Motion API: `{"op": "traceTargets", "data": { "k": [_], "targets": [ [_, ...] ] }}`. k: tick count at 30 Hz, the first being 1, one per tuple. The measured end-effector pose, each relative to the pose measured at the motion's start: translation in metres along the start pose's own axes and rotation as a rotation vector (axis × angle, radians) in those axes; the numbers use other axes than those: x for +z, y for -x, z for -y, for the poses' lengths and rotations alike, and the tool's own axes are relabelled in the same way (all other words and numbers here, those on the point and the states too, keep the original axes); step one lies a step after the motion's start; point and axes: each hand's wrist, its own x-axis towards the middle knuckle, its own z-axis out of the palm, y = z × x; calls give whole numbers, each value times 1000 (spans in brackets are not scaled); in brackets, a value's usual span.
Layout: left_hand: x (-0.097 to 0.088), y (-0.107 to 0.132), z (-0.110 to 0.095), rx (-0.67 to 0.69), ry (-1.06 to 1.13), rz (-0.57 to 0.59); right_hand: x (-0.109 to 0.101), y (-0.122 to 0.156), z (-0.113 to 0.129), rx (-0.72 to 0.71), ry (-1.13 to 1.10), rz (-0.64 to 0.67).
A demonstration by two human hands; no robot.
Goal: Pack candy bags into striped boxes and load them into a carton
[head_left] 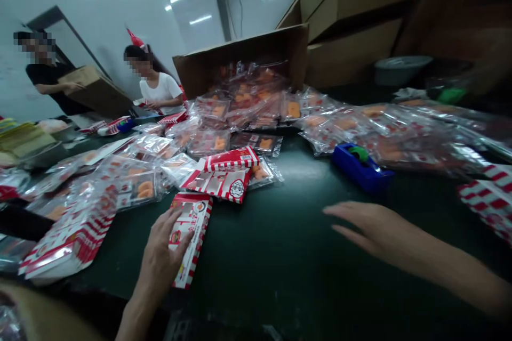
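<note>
My left hand (pixel 162 248) lies over the left side of a flat red-and-white striped box (pixel 194 242), thumb and fingers apart on its printed face. Behind that box, two more red-and-white boxes (pixel 218 181) overlap on the dark green table (pixel 276 256). My right hand (pixel 364 224), slightly blurred, hovers over the table with its fingers stretched out and nothing in them. Just beyond it stands a blue tape dispenser (pixel 362 168) with a green roll (pixel 359 154).
Clear bags with orange pieces (pixel 256 101) spill from a tipped cardboard carton (pixel 240 53) and spread both ways. Striped boxes lie at left (pixel 76 234) and right (pixel 488 202). One person (pixel 50 77) holds a carton; another person (pixel 160 88) handles something small.
</note>
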Motion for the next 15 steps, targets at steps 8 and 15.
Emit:
{"op": "traceTargets", "data": {
  "k": [8,15],
  "targets": [
    [-15,-15,-23,140,116,26,29,-274,68,-180,43,53],
    [-12,-131,-4,56,18,129,66,-308,51,-111,182,71]
  ]
}}
